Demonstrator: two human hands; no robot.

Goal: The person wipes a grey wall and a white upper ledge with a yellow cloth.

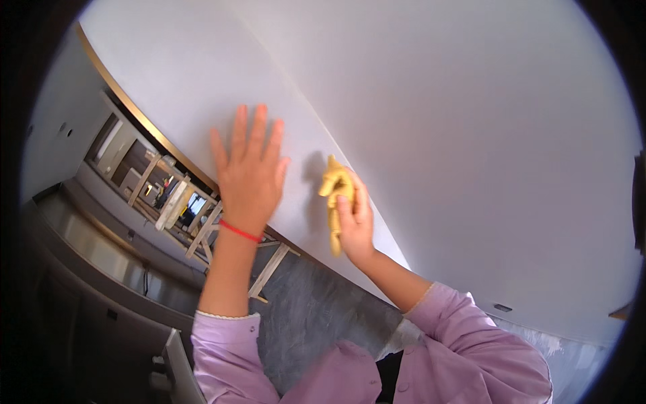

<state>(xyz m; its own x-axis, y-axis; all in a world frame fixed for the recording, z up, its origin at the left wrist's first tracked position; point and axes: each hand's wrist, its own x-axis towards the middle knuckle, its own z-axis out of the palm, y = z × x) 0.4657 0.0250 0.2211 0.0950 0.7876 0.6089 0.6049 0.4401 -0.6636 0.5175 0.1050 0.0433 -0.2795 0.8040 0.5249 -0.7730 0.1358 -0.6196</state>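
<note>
My left hand [251,169] has its fingers spread, palm turned to a smooth pale panel [197,91]. It seems to lie flat there, though the contact itself is hidden behind the hand. A red cord circles that wrist. In my right hand [359,222] is a bunched yellow cloth [331,214], pinched under the thumb with its end hanging down. The cloth throws a shadow on the pale panel. Just behind the right hand runs the corner line where the panel meets a broad pale wall [484,166].
Gold-coloured trim [139,118] borders the panel on the left. Beyond it, a wooden trestle [171,204] bears several tools and materials. Below lies a grey, streaked floor [313,308]. A white cabinet-like panel [176,361] with fittings stands at lower left. A small dark slot [502,307] marks the wall.
</note>
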